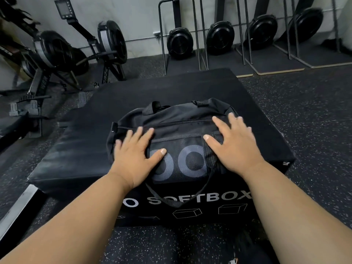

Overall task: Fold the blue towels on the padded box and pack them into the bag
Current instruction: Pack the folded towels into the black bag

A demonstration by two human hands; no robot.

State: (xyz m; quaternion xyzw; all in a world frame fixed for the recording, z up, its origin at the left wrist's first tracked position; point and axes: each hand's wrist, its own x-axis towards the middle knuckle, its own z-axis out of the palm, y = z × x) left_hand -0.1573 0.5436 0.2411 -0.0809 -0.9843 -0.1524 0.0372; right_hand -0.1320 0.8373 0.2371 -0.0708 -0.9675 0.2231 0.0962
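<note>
Below, I see both of my hands spread flat on the black bag, which lies zipped near the front edge of the padded box. My left hand presses its left end, thumb on the mesh pocket; my right hand presses its right end. Each grip is wide, fingers straight, holding nothing. One strap hangs over the front edge. Rowing machines stand beyond the box's far left corner.
</note>
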